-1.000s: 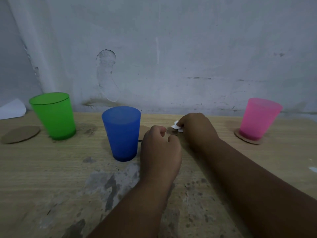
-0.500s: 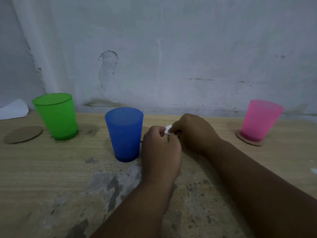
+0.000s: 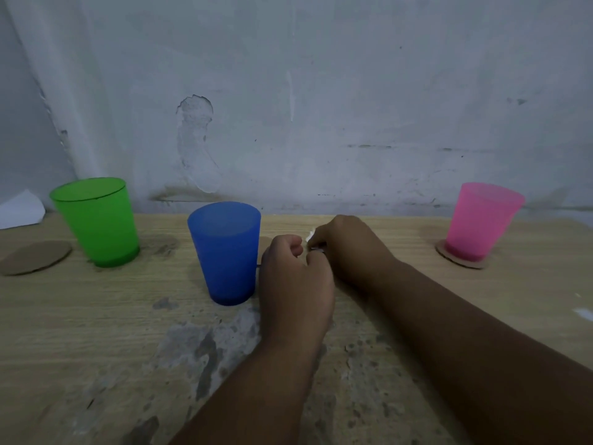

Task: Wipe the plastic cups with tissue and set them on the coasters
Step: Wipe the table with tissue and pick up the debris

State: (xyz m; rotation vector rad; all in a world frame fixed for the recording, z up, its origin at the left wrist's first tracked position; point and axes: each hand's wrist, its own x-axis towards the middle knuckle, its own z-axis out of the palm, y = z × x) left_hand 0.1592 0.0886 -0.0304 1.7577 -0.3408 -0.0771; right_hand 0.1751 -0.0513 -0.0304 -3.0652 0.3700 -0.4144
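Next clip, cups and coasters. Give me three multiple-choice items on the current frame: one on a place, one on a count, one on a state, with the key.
1. Where does the pink cup stand?
A. on a plate
B. on a coaster
C. on a shelf
2. How many cups stand upright?
A. two
B. three
C. four
3. What is the right hand doing?
A. lying flat and open
B. gripping a cup
C. pinching tissue

Key:
1 B: a brown disc shows under its base.
2 B: the green cup, the blue cup and the pink cup are all upright.
3 C: a white scrap shows at its curled fingertips.
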